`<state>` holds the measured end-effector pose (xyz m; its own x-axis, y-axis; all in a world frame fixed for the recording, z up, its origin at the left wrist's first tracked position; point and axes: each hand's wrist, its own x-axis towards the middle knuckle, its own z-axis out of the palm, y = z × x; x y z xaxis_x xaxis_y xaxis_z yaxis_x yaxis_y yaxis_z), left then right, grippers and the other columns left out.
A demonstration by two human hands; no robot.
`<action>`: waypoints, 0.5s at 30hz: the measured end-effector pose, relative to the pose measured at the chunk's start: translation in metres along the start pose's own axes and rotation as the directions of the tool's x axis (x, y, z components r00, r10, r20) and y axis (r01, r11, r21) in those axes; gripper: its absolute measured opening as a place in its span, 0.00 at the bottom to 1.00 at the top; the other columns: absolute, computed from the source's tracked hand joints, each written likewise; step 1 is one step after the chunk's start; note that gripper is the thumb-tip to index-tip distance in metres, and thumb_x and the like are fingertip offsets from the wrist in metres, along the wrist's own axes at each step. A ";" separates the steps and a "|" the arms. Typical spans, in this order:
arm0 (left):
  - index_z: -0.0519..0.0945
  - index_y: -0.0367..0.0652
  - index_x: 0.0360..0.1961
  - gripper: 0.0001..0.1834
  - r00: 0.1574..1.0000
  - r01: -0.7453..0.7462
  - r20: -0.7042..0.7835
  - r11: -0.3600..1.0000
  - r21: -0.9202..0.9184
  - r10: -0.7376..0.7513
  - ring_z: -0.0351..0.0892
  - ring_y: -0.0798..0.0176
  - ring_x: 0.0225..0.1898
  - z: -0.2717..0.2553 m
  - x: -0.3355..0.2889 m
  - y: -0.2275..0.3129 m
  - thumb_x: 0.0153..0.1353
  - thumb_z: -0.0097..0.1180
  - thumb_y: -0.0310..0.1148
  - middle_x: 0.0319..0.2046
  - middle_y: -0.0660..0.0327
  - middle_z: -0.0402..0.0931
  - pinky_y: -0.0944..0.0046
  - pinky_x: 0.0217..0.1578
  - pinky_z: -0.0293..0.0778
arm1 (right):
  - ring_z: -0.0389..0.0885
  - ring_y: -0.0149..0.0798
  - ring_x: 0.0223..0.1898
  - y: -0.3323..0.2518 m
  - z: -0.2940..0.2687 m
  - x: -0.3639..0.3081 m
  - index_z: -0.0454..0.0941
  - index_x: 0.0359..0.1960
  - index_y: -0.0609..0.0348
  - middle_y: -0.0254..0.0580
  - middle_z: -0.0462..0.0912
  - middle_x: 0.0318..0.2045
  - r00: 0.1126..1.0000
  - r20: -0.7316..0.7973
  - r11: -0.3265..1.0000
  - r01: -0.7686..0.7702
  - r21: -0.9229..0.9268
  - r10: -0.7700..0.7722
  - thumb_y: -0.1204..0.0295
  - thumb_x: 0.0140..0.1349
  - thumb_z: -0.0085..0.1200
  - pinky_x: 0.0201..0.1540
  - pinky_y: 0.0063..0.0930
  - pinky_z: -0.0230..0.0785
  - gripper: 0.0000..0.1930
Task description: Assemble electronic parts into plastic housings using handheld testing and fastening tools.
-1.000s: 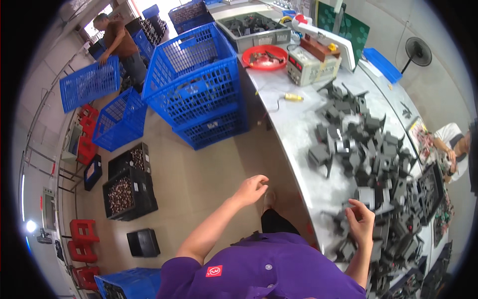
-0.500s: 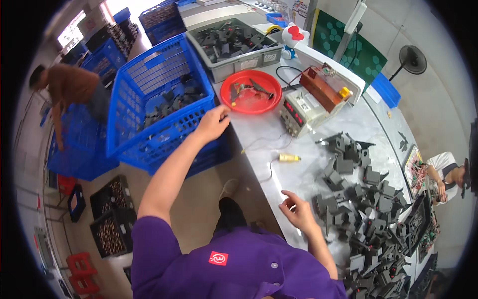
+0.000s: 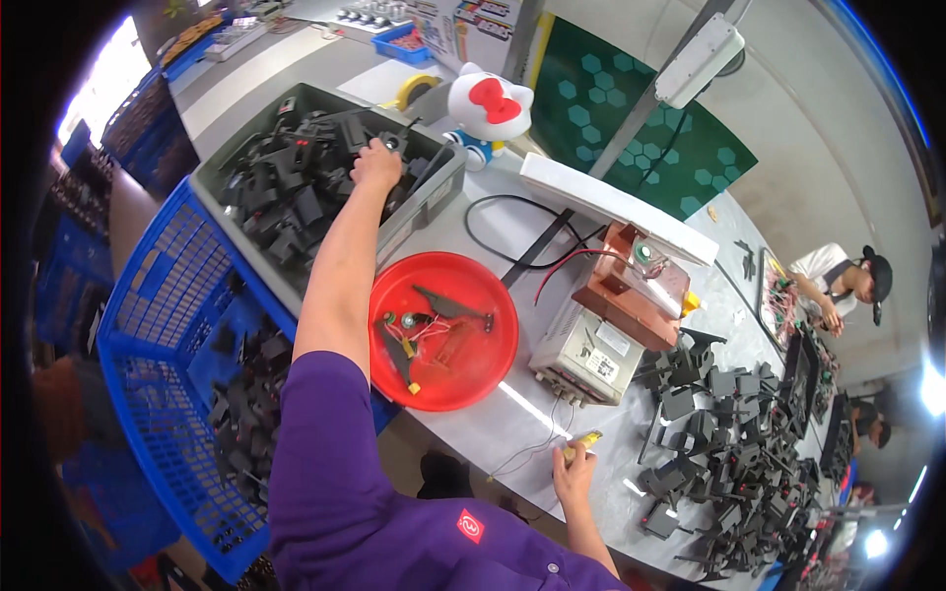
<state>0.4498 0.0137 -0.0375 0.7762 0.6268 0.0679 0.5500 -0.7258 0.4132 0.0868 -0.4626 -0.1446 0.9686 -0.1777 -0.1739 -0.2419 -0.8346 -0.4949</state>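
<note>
My left hand (image 3: 376,167) reaches into the grey bin (image 3: 426,209), its fingers closed on a black plastic part (image 3: 392,143) near the bin's far right corner. Much of that part is hidden by the fingers. Many similar black parts (image 3: 281,182) fill the bin. Over the table's front edge, my right hand (image 3: 573,479) grips a small yellow connector (image 3: 583,446) with thin wires trailing from it. A boxy power supply (image 3: 588,355) stands just beyond this hand.
A red round tray (image 3: 463,379) with loose pieces and wires sits between my arms. Left of it stands a blue crate (image 3: 163,394) of black parts. A heap of black parts (image 3: 734,443) covers the table's right. A white toy figure (image 3: 490,103) stands behind; another person (image 3: 833,286) works far right.
My left hand has gone from the blue crate's rim into the grey bin. My right hand, empty before, has taken hold of the yellow connector. The view has shifted toward the bin.
</note>
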 end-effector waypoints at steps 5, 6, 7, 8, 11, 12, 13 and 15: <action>0.60 0.41 0.52 0.31 0.984 0.164 0.086 0.983 -0.082 -0.157 0.68 0.47 0.52 0.024 0.046 -0.001 0.54 0.52 0.49 0.52 0.49 0.65 0.48 0.50 0.64 | 0.69 0.54 0.34 0.000 0.008 0.005 0.62 0.33 0.60 0.57 0.68 0.30 0.986 -0.126 0.993 -0.103 0.060 0.110 0.76 0.49 0.52 0.38 0.43 0.62 0.12; 0.60 0.40 0.53 0.33 0.976 0.195 0.108 0.978 -0.074 -0.187 0.67 0.47 0.52 0.022 0.050 0.001 0.53 0.54 0.49 0.53 0.49 0.65 0.48 0.50 0.64 | 0.70 0.51 0.31 0.020 0.015 0.007 0.62 0.33 0.60 0.55 0.67 0.29 0.982 -0.109 0.976 -0.136 0.172 0.156 0.77 0.50 0.51 0.36 0.41 0.63 0.11; 0.61 0.40 0.53 0.36 0.970 0.230 0.107 0.969 -0.095 -0.220 0.67 0.48 0.53 0.017 0.048 0.009 0.48 0.59 0.48 0.52 0.48 0.65 0.50 0.51 0.64 | 0.70 0.49 0.29 0.036 0.022 0.006 0.61 0.33 0.61 0.53 0.67 0.28 0.975 -0.090 0.944 -0.170 0.282 0.203 0.78 0.51 0.49 0.34 0.40 0.63 0.10; 0.63 0.40 0.53 0.37 0.972 0.219 0.106 0.972 -0.089 -0.209 0.66 0.49 0.53 0.016 0.055 0.005 0.46 0.61 0.49 0.52 0.48 0.65 0.52 0.51 0.64 | 0.70 0.40 0.26 0.026 0.013 0.006 0.58 0.34 0.60 0.50 0.66 0.30 0.924 0.042 0.829 -0.361 0.427 0.381 0.80 0.51 0.48 0.27 0.33 0.65 0.12; 0.68 0.38 0.50 0.37 0.996 0.070 -0.040 0.986 -0.149 -0.076 0.68 0.49 0.52 -0.004 0.070 -0.005 0.41 0.64 0.47 0.50 0.47 0.67 0.59 0.50 0.66 | 0.72 0.34 0.25 0.025 0.007 -0.005 0.55 0.44 0.60 0.48 0.65 0.35 0.936 -0.068 0.754 -0.234 0.613 0.345 0.82 0.51 0.47 0.24 0.25 0.68 0.19; 0.68 0.37 0.50 0.37 0.995 0.029 -0.086 0.969 -0.244 -0.052 0.69 0.47 0.50 -0.024 0.070 -0.012 0.41 0.65 0.46 0.48 0.46 0.68 0.60 0.50 0.67 | 0.72 0.33 0.27 0.016 0.000 -0.009 0.51 0.51 0.59 0.47 0.64 0.37 0.931 -0.041 0.713 -0.249 0.655 0.363 0.83 0.51 0.47 0.25 0.24 0.69 0.26; 0.70 0.36 0.47 0.33 0.977 -0.029 -0.200 0.875 -0.484 -0.079 0.73 0.49 0.45 -0.028 0.080 -0.033 0.41 0.65 0.43 0.42 0.49 0.72 0.57 0.48 0.68 | 0.72 0.32 0.28 0.007 -0.010 -0.014 0.46 0.57 0.58 0.47 0.64 0.39 0.927 -0.011 0.671 -0.262 0.694 0.374 0.84 0.51 0.47 0.26 0.23 0.71 0.32; 0.71 0.38 0.43 0.27 0.984 0.141 0.106 0.270 -0.953 -0.141 0.74 0.52 0.41 -0.083 0.028 -0.014 0.43 0.64 0.39 0.38 0.53 0.74 0.55 0.43 0.70 | 0.72 0.32 0.27 -0.008 -0.028 -0.028 0.44 0.62 0.55 0.42 0.66 0.36 0.921 0.055 0.541 -0.274 0.795 0.386 0.82 0.53 0.48 0.27 0.25 0.72 0.36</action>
<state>0.4385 0.0649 0.0342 0.7192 0.6893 -0.0875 -0.0357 0.1624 0.9861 0.0631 -0.4659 -0.1118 0.7956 -0.4569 -0.3978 -0.4418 0.0117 -0.8970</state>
